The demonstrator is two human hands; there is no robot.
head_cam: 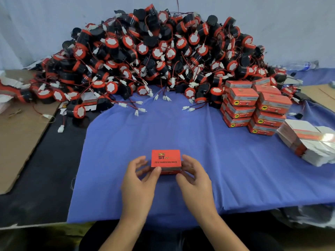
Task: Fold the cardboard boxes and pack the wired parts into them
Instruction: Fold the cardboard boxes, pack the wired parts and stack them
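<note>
we hold one red box (165, 159) at the lower centre of the frame, just above the blue cloth (181, 127), with its printed top facing up. it looks folded into shape and closed on top, and we cannot see whether a part is inside.

our left hand (139, 180) cups the box's left end. its thumb presses on the near left corner and its fingers curl loosely beside the left side, though we cannot tell if those fingertips touch. our right hand (194, 178) curls round the right end, fingers against that side and thumb under the near edge. we judge that holding it at both ends lets us square the box and tuck a flap without crushing the thin card.

the wired parts (154, 57) lie in a large heap across the top of the frame, black and red bodies with white plugs trailing toward us. we think they sit there so either hand can reach one.

the packed boxes (253, 107) stand stacked at centre right, clear of the heap. the flat blanks (306, 142) lie bundled at the right edge, near our right hand for the next fold. a cardboard sheet (20, 134) lies at the left edge.

we judge the work far from done, as the heap dwarfs the stack.
</note>
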